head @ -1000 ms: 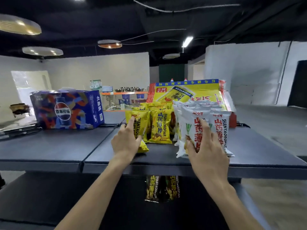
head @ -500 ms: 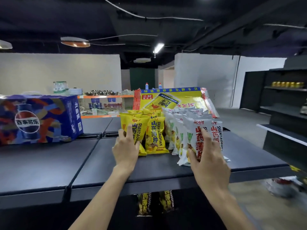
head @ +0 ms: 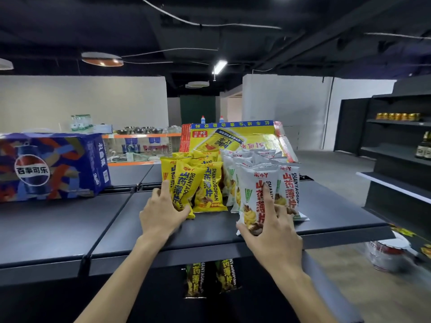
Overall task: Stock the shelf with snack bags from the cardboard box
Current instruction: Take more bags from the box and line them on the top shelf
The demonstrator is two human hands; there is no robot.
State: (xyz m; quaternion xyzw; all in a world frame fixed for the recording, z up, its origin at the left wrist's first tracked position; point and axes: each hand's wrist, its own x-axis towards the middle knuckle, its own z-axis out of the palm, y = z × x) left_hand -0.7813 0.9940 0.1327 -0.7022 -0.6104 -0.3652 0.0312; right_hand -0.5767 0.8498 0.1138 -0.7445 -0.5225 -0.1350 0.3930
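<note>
Two rows of snack bags stand upright on the dark top shelf [head: 338,206]. Several yellow bags [head: 210,185] form the left row and several white bags [head: 256,180] the right row. My left hand [head: 161,213] holds the front yellow bag at its left side, with the thumb across its lower front. My right hand [head: 271,231] lies on the front white bag with spread fingers, the thumb under its lower left corner. Behind both rows lies a yellow and red cardboard box [head: 254,138].
A blue cola carton [head: 51,166] sits on the shelf to the left. Two more bags [head: 211,277] show on the shelf below. A dark shelving unit [head: 401,145] with bottles and cans stands at the right, a white bucket [head: 387,255] on the floor beside it.
The view has turned to the right, bringing the side shelving into sight. Both hands stay on the front bags; the right hand's fingers have spread wider over the white bag.
</note>
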